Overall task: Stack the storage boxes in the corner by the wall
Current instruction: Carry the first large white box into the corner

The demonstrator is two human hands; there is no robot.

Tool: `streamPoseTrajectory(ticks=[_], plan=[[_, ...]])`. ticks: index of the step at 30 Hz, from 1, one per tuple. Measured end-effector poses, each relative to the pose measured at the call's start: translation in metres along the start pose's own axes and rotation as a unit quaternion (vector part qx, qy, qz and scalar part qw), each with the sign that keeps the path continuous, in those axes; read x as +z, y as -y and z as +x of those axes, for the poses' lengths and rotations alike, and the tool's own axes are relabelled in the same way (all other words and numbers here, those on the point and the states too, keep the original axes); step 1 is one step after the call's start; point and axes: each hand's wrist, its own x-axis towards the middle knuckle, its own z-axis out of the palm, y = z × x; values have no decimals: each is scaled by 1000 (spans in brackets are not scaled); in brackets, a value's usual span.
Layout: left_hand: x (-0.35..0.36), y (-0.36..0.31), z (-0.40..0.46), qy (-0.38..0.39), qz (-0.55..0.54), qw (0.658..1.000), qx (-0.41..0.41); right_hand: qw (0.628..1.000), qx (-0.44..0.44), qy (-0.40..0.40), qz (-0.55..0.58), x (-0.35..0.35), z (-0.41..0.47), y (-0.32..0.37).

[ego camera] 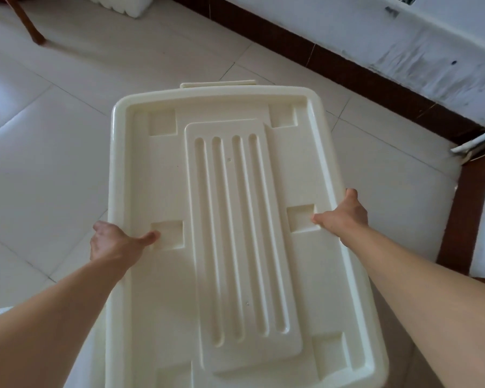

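a large cream storage box (235, 219), seen from above with its lid on, fills the middle of the view over the tiled floor (39, 152). the lid has a raised centre panel with four long grooves and square recesses near its corners, and a latch tab shows at its far edge.

the left hand (115, 243) grips the lid's left edge — thumb lying on top beside a square recess, the other fingers wrapped out of sight under the rim. the right hand (343, 215) grips the right edge in the same way, thumb on top by the opposite recess, fingers curled around the rim. whether the box is lifted or resting on the floor cannot be told.

a dark brown skirting board (347, 71) runs along the foot of a scuffed white wall (403, 43) past the box's far right corner, meeting a second skirting at the room corner on the right. a wooden leg (30, 23) and a white foam piece (123, 4) sit at the floor's far left.
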Motion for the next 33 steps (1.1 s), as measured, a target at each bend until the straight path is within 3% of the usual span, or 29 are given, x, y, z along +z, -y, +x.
streamPoseTrajectory(ticks=[14,33], plan=[[-55,-165,-49,38,-6,989,145,992,45,-75,90,-145,-15,-17],[37,-440,-114,92,54,955,275,977,110,-98,152,-303,131,-52]])
